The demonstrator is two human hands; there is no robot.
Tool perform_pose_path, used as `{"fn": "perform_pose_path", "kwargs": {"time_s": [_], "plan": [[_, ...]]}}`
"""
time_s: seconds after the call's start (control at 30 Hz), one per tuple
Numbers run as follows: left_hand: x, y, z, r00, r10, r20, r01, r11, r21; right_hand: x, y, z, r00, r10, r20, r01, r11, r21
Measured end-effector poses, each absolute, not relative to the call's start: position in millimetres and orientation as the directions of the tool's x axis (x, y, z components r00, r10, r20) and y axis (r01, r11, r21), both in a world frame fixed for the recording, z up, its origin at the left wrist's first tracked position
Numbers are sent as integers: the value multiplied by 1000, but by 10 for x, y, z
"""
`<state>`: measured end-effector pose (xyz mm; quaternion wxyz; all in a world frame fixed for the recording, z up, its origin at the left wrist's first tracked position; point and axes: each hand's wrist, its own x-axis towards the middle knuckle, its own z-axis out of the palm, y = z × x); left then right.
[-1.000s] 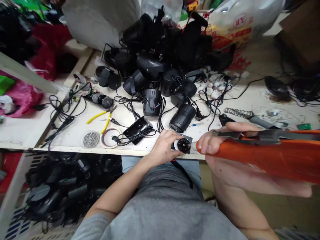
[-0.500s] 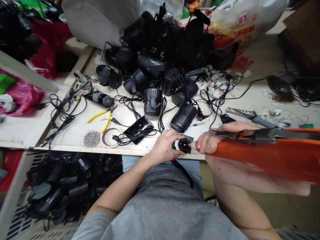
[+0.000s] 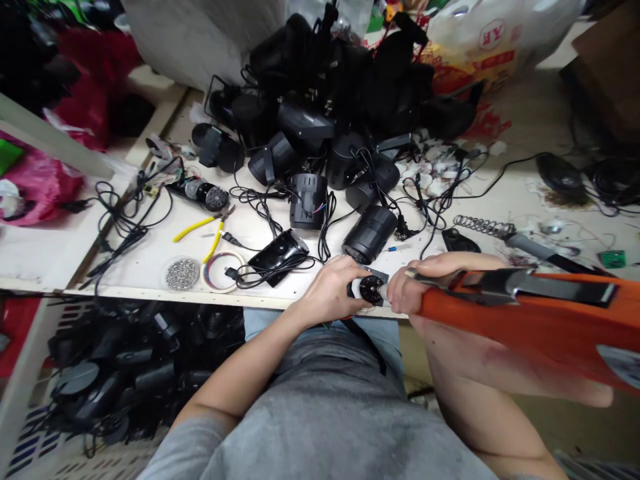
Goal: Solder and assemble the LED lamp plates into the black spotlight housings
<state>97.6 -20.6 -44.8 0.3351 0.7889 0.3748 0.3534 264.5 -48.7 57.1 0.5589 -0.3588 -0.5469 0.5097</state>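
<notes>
"Where's the left hand (image 3: 327, 288) on my feed?"

"I have it curled, fingers pressed around a small black round fitting (image 3: 371, 290), right at the front edge of the white workbench (image 3: 125, 267)."

"And the right hand (image 3: 425, 287)?"

"Wrapped around an orange-handled tool (image 3: 520, 313), whose white tip sits against that fitting. Yellow-handled pliers (image 3: 210, 230) lie off to the left, near black lamp housings (image 3: 370, 233)."

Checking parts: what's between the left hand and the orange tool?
Head view: a round black part with a white collar, held in the left hand, beside the orange tool.
</notes>
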Motion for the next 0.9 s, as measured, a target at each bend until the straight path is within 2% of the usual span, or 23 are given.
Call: {"fn": "perform_pose_path", "kwargs": {"time_s": [0.1,0.3,0.43,0.5,0.7,0.9], "plan": [[975,-190,-428,490,829,269,372,-478,796,2645,-428,604,-144,931,334,-193,305,-932],[967,-177,-393,508,825,248,374,-471,799,2619,-389,653,-150,923,355,-244,313,-918],[967,-172,-373,514,825,234,385,-466,796,2622,-412,603,-72,923,379,-364,330,-871],[963,-173,-363,518,829,212,401,-454,795,2660,-407,579,-84,916,391,-409,326,-852],[956,-230,-326,512,834,203,430,-454,781,2779,-359,597,-223,907,358,-361,264,-894],[981,-276,-300,484,831,274,406,-491,771,2690,-383,584,-149,902,406,-384,326,-864]]}}
